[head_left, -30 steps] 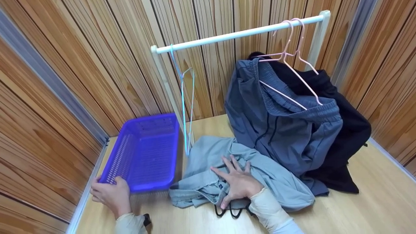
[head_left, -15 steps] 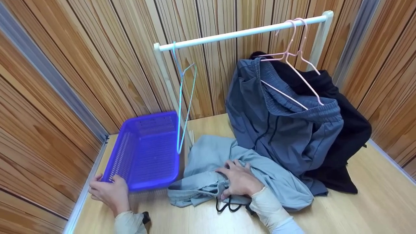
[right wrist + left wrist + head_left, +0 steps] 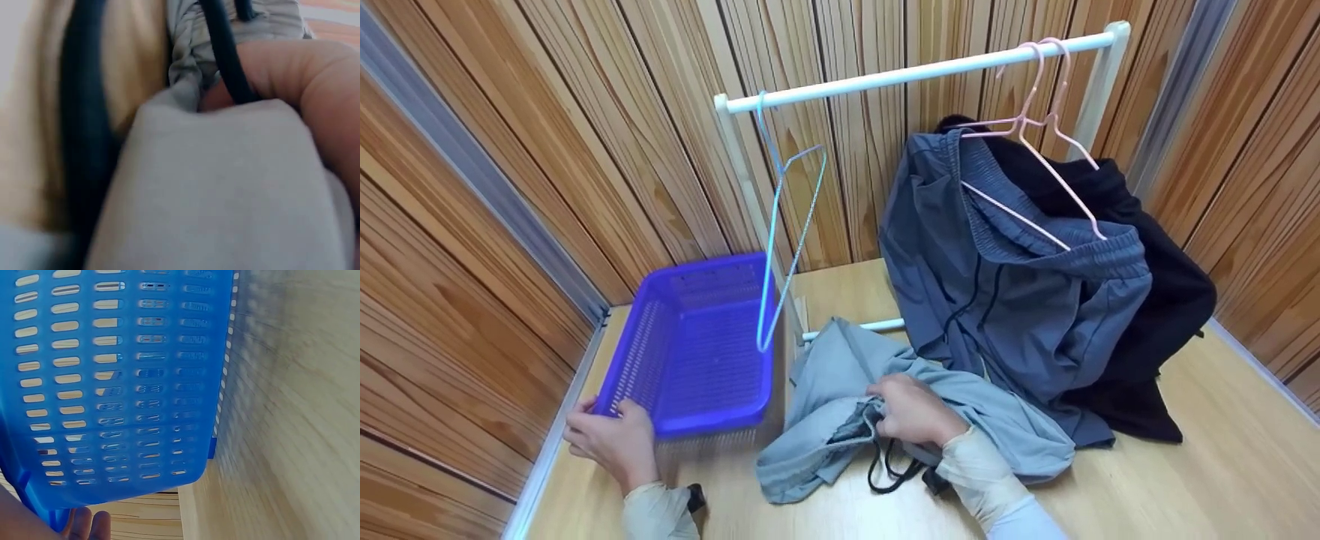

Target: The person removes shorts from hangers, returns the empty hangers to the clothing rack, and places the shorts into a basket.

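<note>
- Plastic basket (image 3: pixel 709 427): purple-blue, rectangular, walls slotted, open side up on the tabletop (image 3: pixel 1147 495); left grip (image 3: pixel 611 442) holds its near-left corner.
- Pants (image 3: pixel 844 367): light grey, gathered waistband (image 3: pixel 281 22), black drawstring (image 3: pixel 225 50) looping loose; crumpled on the tabletop right of the basket, cloth pinched by the right grip (image 3: pixel 915 412).

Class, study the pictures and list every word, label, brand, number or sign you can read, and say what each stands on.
None can be read.
Purple basket: slots, no lettering visible.
Pale grey garment: no legible label; the right wrist view is partly blurred.
Dark grey garment and black garment: nothing legible.
White rail: no marking visible.
</note>
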The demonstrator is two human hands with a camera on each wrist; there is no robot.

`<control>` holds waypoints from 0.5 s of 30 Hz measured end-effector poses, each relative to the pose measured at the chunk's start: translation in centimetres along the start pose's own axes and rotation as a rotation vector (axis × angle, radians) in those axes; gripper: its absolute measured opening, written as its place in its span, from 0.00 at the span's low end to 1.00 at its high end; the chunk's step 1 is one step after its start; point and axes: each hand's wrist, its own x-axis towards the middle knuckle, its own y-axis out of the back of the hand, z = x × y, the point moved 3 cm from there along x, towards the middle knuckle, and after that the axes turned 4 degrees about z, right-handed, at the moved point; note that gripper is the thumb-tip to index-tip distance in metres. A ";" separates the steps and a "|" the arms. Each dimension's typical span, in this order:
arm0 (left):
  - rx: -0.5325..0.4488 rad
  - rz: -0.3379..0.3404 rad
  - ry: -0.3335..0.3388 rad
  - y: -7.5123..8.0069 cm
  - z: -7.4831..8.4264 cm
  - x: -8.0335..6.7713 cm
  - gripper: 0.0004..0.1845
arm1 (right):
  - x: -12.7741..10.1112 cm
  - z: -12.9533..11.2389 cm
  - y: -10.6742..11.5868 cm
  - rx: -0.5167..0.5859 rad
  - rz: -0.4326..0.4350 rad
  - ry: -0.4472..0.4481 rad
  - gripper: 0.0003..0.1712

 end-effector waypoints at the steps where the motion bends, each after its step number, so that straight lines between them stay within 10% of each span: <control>1: -0.006 0.002 -0.005 0.0 0.0 0.0 0.28 | 0.1 0.1 0.3 0.036 0.018 0.008 0.16; 15: -0.019 -0.005 -0.025 -0.1 0.1 0.0 0.22 | -0.3 0.7 5.8 0.528 0.340 -0.021 0.15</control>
